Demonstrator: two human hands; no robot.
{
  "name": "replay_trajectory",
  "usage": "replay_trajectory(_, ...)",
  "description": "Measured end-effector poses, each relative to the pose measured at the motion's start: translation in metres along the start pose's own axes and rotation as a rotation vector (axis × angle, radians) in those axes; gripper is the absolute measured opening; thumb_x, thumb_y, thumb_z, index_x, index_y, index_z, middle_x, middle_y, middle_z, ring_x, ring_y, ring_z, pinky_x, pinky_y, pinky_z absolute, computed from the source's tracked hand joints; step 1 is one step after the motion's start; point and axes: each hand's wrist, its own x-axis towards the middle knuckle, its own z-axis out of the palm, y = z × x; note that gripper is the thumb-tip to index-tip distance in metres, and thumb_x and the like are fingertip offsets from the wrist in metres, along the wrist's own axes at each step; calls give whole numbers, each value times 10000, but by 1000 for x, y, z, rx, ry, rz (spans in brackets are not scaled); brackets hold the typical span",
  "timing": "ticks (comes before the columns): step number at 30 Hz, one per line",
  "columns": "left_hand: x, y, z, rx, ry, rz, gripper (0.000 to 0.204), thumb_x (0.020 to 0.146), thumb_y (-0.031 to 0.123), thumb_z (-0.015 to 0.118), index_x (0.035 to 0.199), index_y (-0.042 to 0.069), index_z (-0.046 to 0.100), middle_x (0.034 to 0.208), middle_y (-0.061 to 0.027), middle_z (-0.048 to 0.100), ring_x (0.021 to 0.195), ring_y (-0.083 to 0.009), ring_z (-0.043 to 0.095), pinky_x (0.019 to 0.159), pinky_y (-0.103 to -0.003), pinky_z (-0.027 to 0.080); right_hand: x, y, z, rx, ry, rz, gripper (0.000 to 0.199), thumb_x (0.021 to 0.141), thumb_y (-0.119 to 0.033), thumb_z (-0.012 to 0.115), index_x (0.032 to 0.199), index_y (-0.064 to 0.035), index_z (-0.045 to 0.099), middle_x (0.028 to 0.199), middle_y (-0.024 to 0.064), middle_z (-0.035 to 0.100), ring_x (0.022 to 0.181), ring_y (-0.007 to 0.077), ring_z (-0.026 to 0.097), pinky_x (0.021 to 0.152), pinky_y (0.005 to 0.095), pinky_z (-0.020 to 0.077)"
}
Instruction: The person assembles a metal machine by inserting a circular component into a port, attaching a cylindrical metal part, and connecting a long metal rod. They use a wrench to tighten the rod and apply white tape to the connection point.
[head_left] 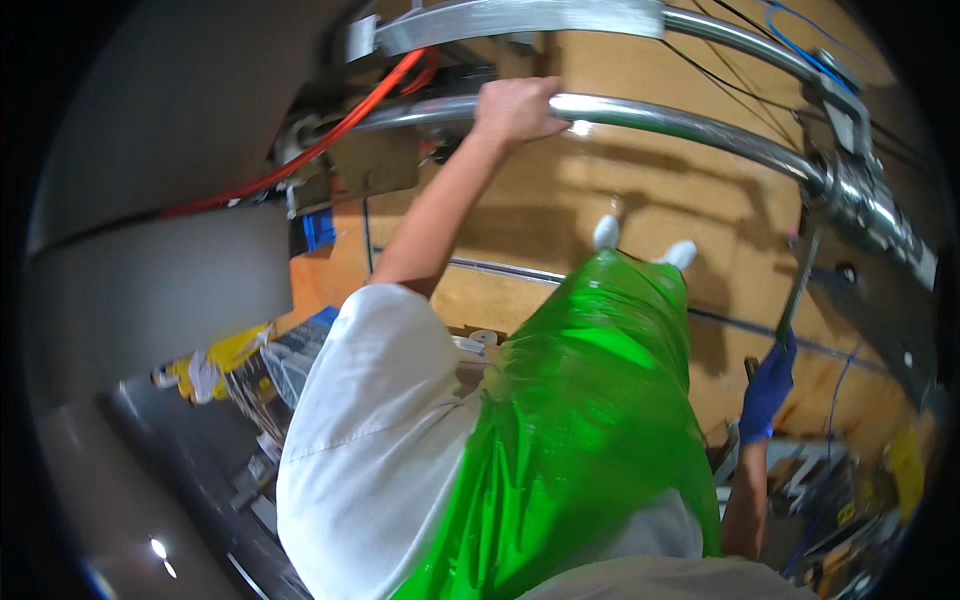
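My bare left hand (515, 110) is wrapped round a shiny steel pipe (690, 120) that runs across the far side. Lower right, my right hand (768, 390), in a blue glove, is closed round the near end of a long metal wrench (800, 285). The wrench's far end reaches the steel pipe fitting (850, 190) at the pipe's right end; how it sits there is too small to tell. A short dark piece also sticks out beside the glove, and I cannot make out what it is.
A second steel pipe (740, 35) runs behind. An orange-red hose (370, 105) curves past a large grey machine housing (160, 270) on the left. Metal parts and tools (830, 510) lie lower right. A green apron (590, 400) covers my front above the tan floor (510, 300).
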Motion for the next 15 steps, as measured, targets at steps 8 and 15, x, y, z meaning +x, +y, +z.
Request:
replay_trajectory(8,2,1,2,67,77,-11,403,650,428,737,932,151,660,815,-90,693,763,-283,671,641,-398,521,9,14,9,-119,6,-7,378,959,-223,493,1335,-214,466,588,149,566,466,311,561,445,424,431)
replay_trajectory(15,11,16,-9,72,-40,-27,364,678,416,704,863,110,636,795,-119,684,742,-306,667,649,-407,518,18,33,31,-84,107,-47,334,937,-241,521,1270,-238,488,689,180,622,581,391,602,507,479,475)
